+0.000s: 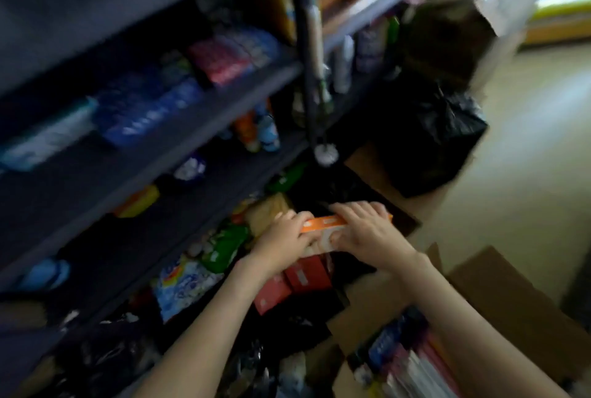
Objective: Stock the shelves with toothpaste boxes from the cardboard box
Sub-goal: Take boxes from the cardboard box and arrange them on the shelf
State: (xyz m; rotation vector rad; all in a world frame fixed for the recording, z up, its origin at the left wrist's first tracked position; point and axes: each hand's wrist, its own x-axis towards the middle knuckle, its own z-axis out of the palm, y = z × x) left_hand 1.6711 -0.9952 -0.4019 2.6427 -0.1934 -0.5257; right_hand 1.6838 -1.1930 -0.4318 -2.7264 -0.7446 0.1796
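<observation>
Cardboard first, since it's nearest: the cardboard box point(499, 295) sits at my lower right with its flaps open. More toothpaste boxes point(399, 343) are stacked inside, too smeared to read.

Just past it, both hands are wrapped round one orange toothpaste box point(323, 224). My left hand point(281, 244) grips its left end and my right hand point(367, 231) has fingers curled over the top of the right half. Its long axis runs side to side across me, roughly along the front of the shelves point(243, 93), which lie ahead and to my left, so the left hand is nearer them.

Some red boxes point(307, 273) sit right under it, touching or not I honestly can't tell. Everything higher up is dark blur.
</observation>
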